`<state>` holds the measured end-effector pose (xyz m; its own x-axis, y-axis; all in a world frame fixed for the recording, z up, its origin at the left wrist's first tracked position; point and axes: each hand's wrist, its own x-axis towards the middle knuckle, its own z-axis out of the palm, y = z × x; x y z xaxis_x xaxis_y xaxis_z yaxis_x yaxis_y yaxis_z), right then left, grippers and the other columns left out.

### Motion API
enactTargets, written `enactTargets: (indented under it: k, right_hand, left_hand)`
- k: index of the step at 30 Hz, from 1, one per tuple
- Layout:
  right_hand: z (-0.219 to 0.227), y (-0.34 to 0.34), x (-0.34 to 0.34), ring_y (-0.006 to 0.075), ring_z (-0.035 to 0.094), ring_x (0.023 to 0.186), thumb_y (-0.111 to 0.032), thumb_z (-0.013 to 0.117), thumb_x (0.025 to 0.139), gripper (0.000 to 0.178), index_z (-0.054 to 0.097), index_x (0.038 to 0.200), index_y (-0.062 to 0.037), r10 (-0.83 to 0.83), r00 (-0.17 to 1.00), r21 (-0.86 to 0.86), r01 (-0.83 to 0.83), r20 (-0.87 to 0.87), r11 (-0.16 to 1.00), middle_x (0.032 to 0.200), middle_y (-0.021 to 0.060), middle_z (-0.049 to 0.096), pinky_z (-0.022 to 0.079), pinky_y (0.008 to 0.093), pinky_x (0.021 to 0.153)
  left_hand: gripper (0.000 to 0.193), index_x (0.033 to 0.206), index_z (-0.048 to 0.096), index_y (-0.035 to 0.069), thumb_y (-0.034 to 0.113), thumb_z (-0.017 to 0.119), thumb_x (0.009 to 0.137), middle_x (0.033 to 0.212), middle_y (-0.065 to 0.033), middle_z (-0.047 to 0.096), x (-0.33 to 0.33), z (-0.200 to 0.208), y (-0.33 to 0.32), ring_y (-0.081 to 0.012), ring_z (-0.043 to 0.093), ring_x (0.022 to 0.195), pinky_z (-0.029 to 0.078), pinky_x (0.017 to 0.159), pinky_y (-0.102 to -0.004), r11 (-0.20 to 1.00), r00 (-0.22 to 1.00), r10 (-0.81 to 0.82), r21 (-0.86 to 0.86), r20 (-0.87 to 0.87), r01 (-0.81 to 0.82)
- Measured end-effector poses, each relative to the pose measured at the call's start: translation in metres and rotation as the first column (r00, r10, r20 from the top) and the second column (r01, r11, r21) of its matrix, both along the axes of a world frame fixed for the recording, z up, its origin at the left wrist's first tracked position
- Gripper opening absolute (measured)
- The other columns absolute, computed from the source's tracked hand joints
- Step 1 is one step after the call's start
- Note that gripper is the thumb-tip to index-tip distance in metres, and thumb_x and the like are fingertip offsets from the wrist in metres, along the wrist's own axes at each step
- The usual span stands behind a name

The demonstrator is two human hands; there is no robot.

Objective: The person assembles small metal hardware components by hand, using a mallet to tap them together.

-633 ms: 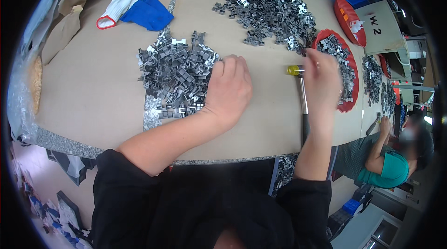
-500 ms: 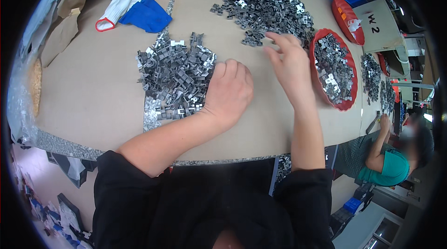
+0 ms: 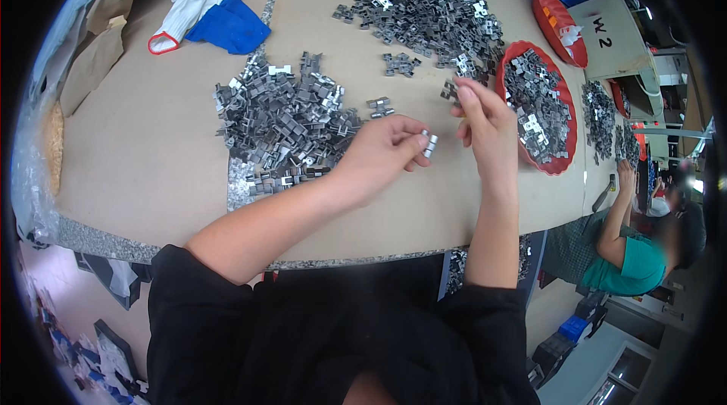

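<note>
One bright piece (image 3: 430, 146) is pinched at the fingertips of the left hand (image 3: 382, 151), over the counter (image 3: 424, 215) and just right of the left heap (image 3: 276, 117). The right hand (image 3: 488, 125) grips a dark piece (image 3: 449, 90) between thumb and finger, near the bowl (image 3: 572, 132). How firmly either is held is hard to judge, since both are small and partly covered by fingers.

Slipping seems the likeliest fault: each piece has only a narrow pinch, so a slight twist or a knock between the hands could drop it. The left wrist lies close against the left heap, and a backward sweep might scatter it or push the loose pieces (image 3: 379, 103) beside the knuckles. Mixing is another risk, as the small group (image 3: 400, 64) sits near the far heap (image 3: 420, 7) and strays could blend in. A careless right elbow could also nudge the bowl.
</note>
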<state>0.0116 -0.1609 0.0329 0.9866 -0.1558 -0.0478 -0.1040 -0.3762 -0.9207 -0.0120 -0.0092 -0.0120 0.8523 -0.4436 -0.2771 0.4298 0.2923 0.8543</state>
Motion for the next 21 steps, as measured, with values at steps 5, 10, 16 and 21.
enactTargets:
  k: [5, 10, 16, 21]
  right_hand:
    - [-0.013, -0.017, -0.044, 0.0035, 0.045, 0.047, -0.018, 0.052, 0.087, 0.025, 0.059, 0.106, -0.0026, -0.021, 0.995, 0.344, 0.055, -0.102, 0.937, 0.07, 0.0037, 0.057, 0.034, 0.0159, 0.042]
    - [-0.039, -0.016, -0.06, 0.0096, 0.055, 0.061, -0.017, 0.052, 0.087, 0.023, 0.059, 0.098, 0.0029, -0.09, 0.996, 0.652, 0.08, -0.018, 0.754, 0.079, 0.008, 0.061, 0.044, 0.0202, 0.053]
    - [-0.048, -0.02, -0.06, 0.0113, 0.056, 0.064, -0.008, 0.055, 0.084, 0.019, 0.056, 0.099, 0.0031, 0.009, 0.999, 0.632, -0.027, 0.032, 0.774, 0.084, 0.0084, 0.06, 0.046, 0.0218, 0.057]
    - [-0.038, -0.007, -0.058, 0.0108, 0.056, 0.064, -0.008, 0.055, 0.084, 0.025, 0.051, 0.107, 0.0021, 0.001, 0.998, 0.656, -0.038, 0.056, 0.754, 0.082, 0.0077, 0.059, 0.046, 0.0219, 0.057]
  left_hand:
    - [0.023, 0.102, 0.053, -0.002, 0.014, 0.054, 0.086, 0.084, -0.0052, 0.057, 0.002, 0.004, 0.001, -0.0137, 0.057, 0.073, 0.046, 0.062, -0.0255, 0.997, 0.979, -0.049, -0.061, -0.195, 0.038]
    - [0.023, 0.105, 0.052, -0.002, 0.013, 0.051, 0.088, 0.086, -0.0058, 0.057, 0.004, 0.0, 0.001, -0.0135, 0.056, 0.075, 0.046, 0.063, -0.0248, 0.994, 0.985, -0.104, -0.052, -0.14, 0.098]
    - [0.022, 0.105, 0.053, -0.003, 0.011, 0.049, 0.089, 0.088, -0.006, 0.057, 0.005, 0.002, 0.002, -0.0122, 0.055, 0.074, 0.045, 0.064, -0.0234, 0.991, 0.977, -0.113, -0.087, -0.178, 0.099]
    - [0.022, 0.103, 0.054, -0.002, 0.014, 0.048, 0.089, 0.086, -0.0056, 0.057, 0.006, 0.001, 0.005, -0.0104, 0.054, 0.069, 0.045, 0.061, -0.0226, 0.99, 0.979, -0.142, -0.029, -0.144, 0.14]
